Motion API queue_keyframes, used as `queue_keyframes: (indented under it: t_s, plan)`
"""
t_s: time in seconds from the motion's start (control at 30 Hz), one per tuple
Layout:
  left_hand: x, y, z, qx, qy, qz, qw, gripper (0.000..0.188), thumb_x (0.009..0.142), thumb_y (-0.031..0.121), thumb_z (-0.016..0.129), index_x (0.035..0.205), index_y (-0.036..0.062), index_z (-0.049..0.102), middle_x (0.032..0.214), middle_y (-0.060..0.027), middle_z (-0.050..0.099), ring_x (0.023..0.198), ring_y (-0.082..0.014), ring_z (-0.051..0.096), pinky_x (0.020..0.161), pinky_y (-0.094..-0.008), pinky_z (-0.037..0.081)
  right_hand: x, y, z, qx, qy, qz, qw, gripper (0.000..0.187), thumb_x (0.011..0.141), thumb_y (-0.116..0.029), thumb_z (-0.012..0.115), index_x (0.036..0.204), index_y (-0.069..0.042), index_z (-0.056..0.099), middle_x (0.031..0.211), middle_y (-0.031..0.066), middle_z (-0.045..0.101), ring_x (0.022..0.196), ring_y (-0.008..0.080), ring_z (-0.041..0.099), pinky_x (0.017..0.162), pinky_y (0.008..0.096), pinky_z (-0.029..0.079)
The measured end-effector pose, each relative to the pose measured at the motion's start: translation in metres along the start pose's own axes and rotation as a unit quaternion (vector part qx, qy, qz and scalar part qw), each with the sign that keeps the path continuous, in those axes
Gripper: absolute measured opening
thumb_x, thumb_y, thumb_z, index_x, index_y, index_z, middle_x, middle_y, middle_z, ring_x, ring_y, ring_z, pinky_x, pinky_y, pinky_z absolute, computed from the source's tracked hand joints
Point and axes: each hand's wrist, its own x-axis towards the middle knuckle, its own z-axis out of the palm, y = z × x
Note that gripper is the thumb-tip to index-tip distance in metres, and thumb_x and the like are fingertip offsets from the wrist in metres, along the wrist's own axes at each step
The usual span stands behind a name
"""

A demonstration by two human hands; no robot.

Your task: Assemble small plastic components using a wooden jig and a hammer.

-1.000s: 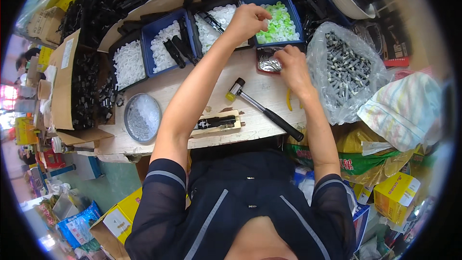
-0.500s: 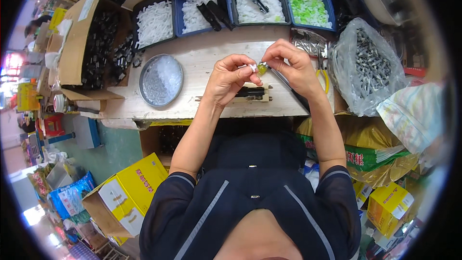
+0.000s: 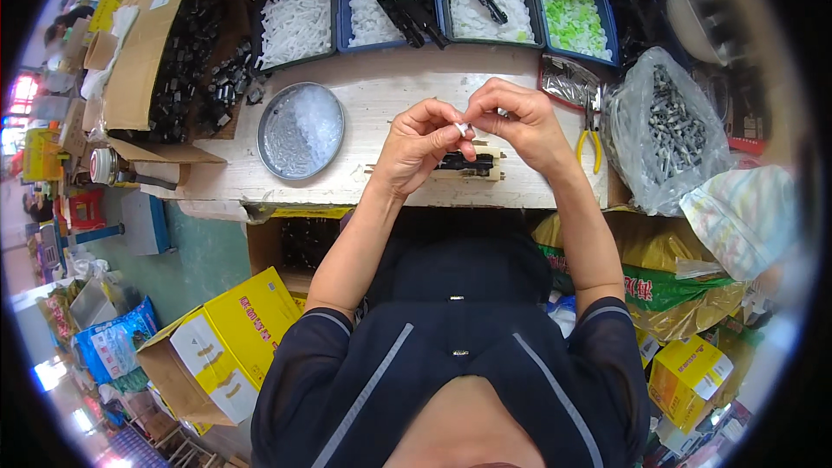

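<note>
My left hand [image 3: 416, 146] pinches a small white plastic piece [image 3: 462, 129] between thumb and fingertips, above the bench. Against its right side, the thumb and fingers of my right hand [image 3: 520, 124] close on the same piece, partly covering it. The piece's exact shape is hidden by the fingers. Just below and behind the hands, a long black plastic part [image 3: 466, 163] lies in a pale holder [image 3: 496, 165] on the bench; my left hand hides some of it.
A round metal dish [image 3: 301, 132] of clear small pieces stands left. Along the back are bins of white pieces [image 3: 296, 26] and green-white pieces [image 3: 575, 22]. Yellow-handled pliers [image 3: 589, 146] and a plastic bag of metallic parts [image 3: 667, 134] lie right; a carton of black parts [image 3: 143, 61] left.
My right hand has moved left and its fingertips now meet the white piece. A yellow-green item at its fingertips and a dark long bar beneath it no longer show. The view has shifted slightly.
</note>
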Motion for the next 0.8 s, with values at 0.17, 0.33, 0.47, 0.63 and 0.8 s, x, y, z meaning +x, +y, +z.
queue_keyframes:
  t_s: [0.17,0.33,0.47,0.63,0.8]
  plan:
    - [-0.004,0.003,0.004,0.017,0.02,0.007,1.0,0.012,0.085,0.004,0.057,0.096,0.0017,0.055,0.086,-0.0143,0.063,0.072,-0.021,0.063,0.068,-0.0316,0.052,0.001,0.0,0.003,-0.015,0.012,0.011,1.0,0.008,0.075,0.003,0.061,0.082,-0.002,0.064,0.076,0.0043,0.058,0.07,0.0112,0.054,0.063,0.0224,0.043]
    - [-0.007,0.0,0.006,0.1,0.046,0.037,0.993,0.01,0.087,0.006,0.055,0.096,0.0014,0.053,0.086,-0.0152,0.063,0.07,-0.0209,0.063,0.067,-0.0302,0.052,-0.003,0.001,0.012,-0.057,0.06,-0.025,0.996,0.009,0.075,0.003,0.061,0.083,-0.002,0.064,0.074,0.0063,0.06,0.068,0.0147,0.056,0.062,0.025,0.044]
    - [-0.011,-0.004,0.007,0.123,0.07,0.061,0.988,0.009,0.087,0.006,0.055,0.094,0.0008,0.053,0.085,-0.0156,0.063,0.07,-0.0206,0.063,0.066,-0.029,0.051,-0.004,0.001,0.019,-0.156,0.102,-0.103,0.977,0.009,0.073,0.0,0.063,0.082,-0.001,0.063,0.074,0.0078,0.06,0.067,0.0221,0.057,0.064,0.03,0.044]
    - [-0.018,-0.006,0.004,0.152,0.095,0.091,0.98,0.009,0.086,0.004,0.055,0.094,0.0004,0.052,0.084,-0.013,0.062,0.07,-0.0193,0.063,0.066,-0.0279,0.051,-0.015,-0.006,0.027,-0.225,0.131,-0.124,0.957,0.009,0.07,-0.003,0.066,0.079,-0.003,0.062,0.074,0.007,0.06,0.069,0.0235,0.056,0.065,0.0317,0.041]
    - [-0.024,-0.008,0.007,0.245,0.111,0.135,0.954,0.011,0.086,0.003,0.055,0.096,-0.0004,0.052,0.082,-0.0105,0.061,0.07,-0.0179,0.062,0.067,-0.0261,0.05,-0.019,-0.005,0.034,-0.293,0.11,-0.146,0.938,0.011,0.07,-0.005,0.066,0.079,-0.005,0.061,0.075,0.0049,0.059,0.071,0.0204,0.054,0.063,0.0309,0.036]
